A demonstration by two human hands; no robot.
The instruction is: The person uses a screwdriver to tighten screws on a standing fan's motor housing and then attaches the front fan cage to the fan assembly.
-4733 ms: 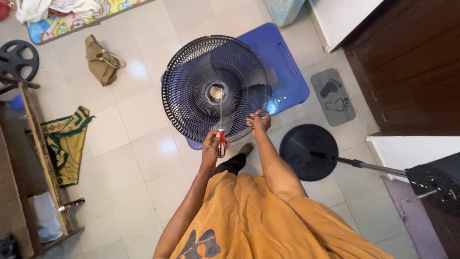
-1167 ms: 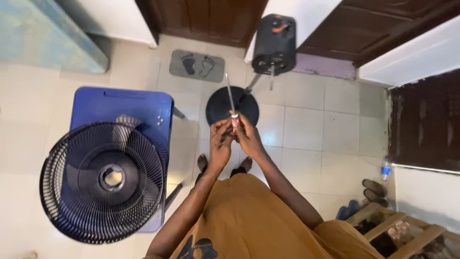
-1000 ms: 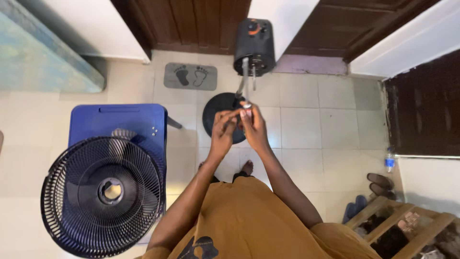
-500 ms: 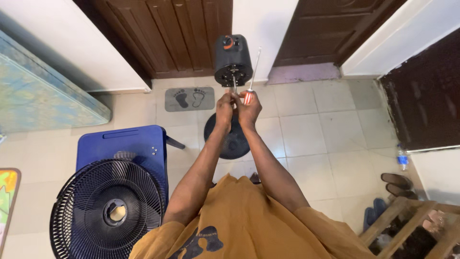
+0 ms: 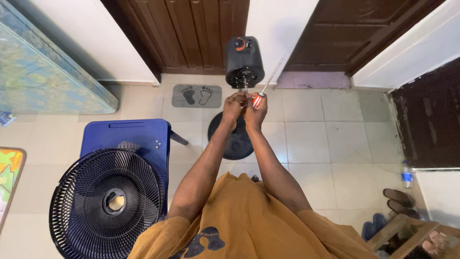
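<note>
1. Your left hand [image 5: 233,103] is raised just below the black fan motor housing [image 5: 245,62]. Its fingers are bunched together at the base of the short metal shaft [image 5: 245,85] that sticks out of the housing's face. Whether they pinch the shaft itself or a small part on it is too small to tell.
2. Your right hand [image 5: 256,106] is touching the left. Its fingers are curled tight around the red-and-white handle of the screwdriver [image 5: 266,82], and the thin steel blade slants up and to the right, past the side of the housing.
3. The housing sits at the top of its pole, above the round black base [image 5: 235,139] on the tiled floor [image 5: 306,134], in front of the brown door [image 5: 201,33].
4. The housing looks heavy and rigid for its size. If you need to steady it, take it by the barrel sides, not by the orange knob [image 5: 240,43] on top.
5. The shaft is slim, bare metal and likely slippery, so a fingertip pinch near its root looks like the surest hold.
6. The screwdriver is light and stiff. Your grip on the handle suits it, and the blade is best kept away from your left fingers.
7. The black fan guard [image 5: 106,204] rests on the blue plastic stool [image 5: 127,136] to your left, well apart from both hands.
</note>
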